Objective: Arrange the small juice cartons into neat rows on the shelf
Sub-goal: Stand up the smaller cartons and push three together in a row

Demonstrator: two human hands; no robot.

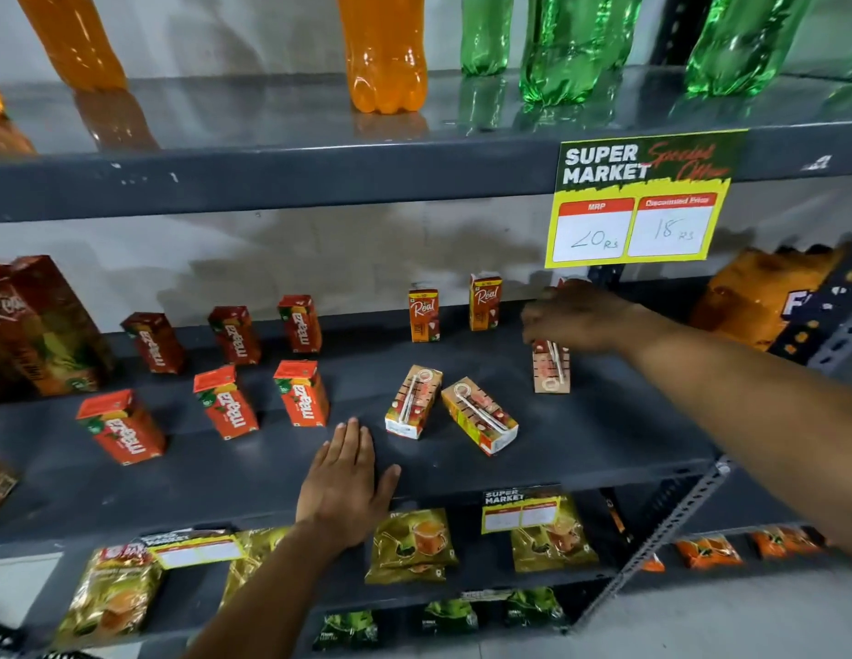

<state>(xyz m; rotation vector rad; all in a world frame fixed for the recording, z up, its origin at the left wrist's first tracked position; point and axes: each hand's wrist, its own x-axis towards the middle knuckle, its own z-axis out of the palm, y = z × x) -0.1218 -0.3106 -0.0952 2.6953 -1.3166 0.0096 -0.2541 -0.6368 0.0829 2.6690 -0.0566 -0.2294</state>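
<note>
Right hand is closed on a juice carton at three o'clock on the shelf; left hand is laid flat, open, empty, at six.

The left hand lies flat and open, palm down, fingers together and pointing away, its bare forearm running back toward the lower left. The right arm stretches forward from the right edge, wrist bent, and the right hand reaches well beyond the left hand, fingers curled down in a grip on a carton.
</note>
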